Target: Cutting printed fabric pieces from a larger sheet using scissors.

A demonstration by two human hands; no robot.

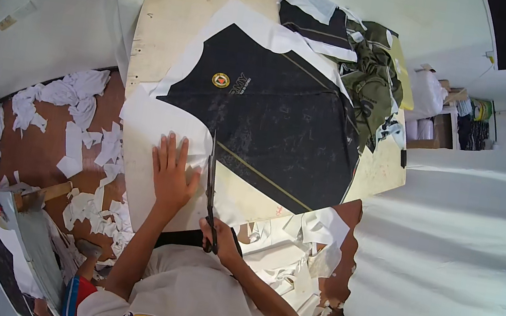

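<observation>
A large white fabric sheet printed with a black garment panel (285, 123) lies spread on the pale wooden table (177, 10). The panel bears a small round emblem and thin gold lines. My left hand (173, 175) rests flat, fingers spread, on the white margin (159, 123) beside the panel's lower left edge. In my right hand (223, 242) are long dark scissors (211, 184), gripped by the handles near the table's front edge. Their blades point away from me, with the tips at the border between black print and white margin.
Dark and olive printed fabric pieces (370, 64) are heaped at the table's far right. White scraps (92, 212) litter the brown floor at left, and more scraps (290, 256) lie front right. A white curtain (451, 242) hangs at right. Another person's arm (88, 261) shows at lower left.
</observation>
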